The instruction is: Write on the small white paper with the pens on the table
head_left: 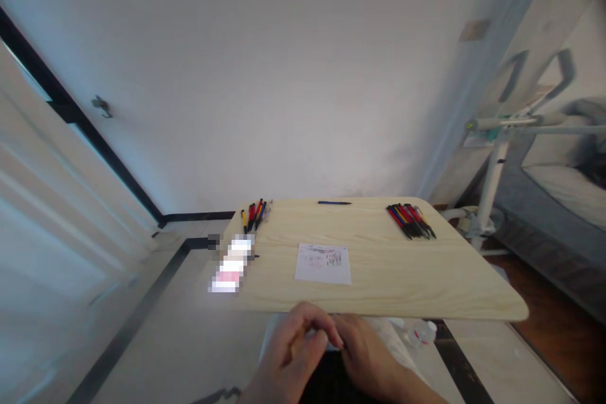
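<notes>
Head view: A white, roughly rectangular paper sheet (322, 274) lies flat on a pale wood-grain tabletop (435, 284), just below the centre of the frame. Its upper part carries a row of fine dark marks along the far edge, faint reddish strokes at left and centre, and a denser cluster of short dark strokes at right. The lower strip is plain white. The marks are too small to read.

The left hand (300, 344) and the right hand (362, 350) are together at the bottom centre, in front of the near table edge. The left hand has loosely curled fingers and meets the fingers of the right hand. Whether either hand is clamped on the other cannot be determined. The sheet is the nearest tabletop item and is apart from both hands.

A slim dark-blue pen (334, 202) lies crosswise near the far edge, above the sheet. A group of yellow, red, blue and clear pens (252, 217) lies at the upper left of the tabletop. A bundle of red, blue, yellow and black pens (409, 221) lies side by side at the upper right, tips toward the lower right. A pixelated patch obscures part of the left table edge.
</notes>
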`<move>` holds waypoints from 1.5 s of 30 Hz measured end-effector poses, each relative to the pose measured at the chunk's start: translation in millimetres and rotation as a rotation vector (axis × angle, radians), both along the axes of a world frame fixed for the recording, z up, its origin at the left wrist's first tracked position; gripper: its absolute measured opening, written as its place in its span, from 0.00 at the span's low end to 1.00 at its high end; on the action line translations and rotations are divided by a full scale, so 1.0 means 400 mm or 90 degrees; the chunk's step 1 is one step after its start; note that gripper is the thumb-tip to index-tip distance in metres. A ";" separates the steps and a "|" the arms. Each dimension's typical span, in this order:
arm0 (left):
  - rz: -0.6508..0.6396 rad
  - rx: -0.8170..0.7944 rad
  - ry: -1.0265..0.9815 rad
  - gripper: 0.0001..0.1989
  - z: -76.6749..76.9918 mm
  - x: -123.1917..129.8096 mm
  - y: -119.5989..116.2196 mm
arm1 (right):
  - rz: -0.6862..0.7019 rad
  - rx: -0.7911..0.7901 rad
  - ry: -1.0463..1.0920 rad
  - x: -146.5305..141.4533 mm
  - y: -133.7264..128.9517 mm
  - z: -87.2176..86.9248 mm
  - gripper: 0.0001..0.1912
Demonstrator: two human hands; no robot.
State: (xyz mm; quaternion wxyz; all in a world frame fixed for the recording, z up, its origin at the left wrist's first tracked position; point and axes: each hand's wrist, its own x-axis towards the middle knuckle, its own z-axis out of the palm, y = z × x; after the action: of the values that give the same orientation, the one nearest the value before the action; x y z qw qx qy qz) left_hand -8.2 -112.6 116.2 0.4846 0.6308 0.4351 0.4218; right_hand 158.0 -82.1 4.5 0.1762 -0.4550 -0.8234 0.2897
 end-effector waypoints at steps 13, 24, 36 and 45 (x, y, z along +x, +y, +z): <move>0.594 0.227 0.360 0.12 -0.196 -0.207 0.207 | 0.044 -0.048 -0.007 -0.056 -0.053 -0.073 0.12; 0.433 0.167 0.578 0.18 -0.278 -0.539 0.330 | 0.040 -0.122 0.028 -0.055 -0.058 -0.054 0.12; 0.314 0.137 0.633 0.15 -0.284 -0.596 0.351 | 0.037 -0.144 0.066 -0.053 -0.057 -0.065 0.13; 0.323 0.160 0.634 0.15 -0.298 -0.597 0.350 | 0.036 -0.151 0.085 -0.051 -0.053 -0.076 0.12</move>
State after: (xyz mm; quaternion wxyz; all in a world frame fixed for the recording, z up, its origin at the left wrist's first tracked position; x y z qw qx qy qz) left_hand -247.0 27.2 -3.1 0.0258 0.6819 0.6953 0.2254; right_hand 137.7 -103.2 -26.1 0.1676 -0.4287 -0.7823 0.4196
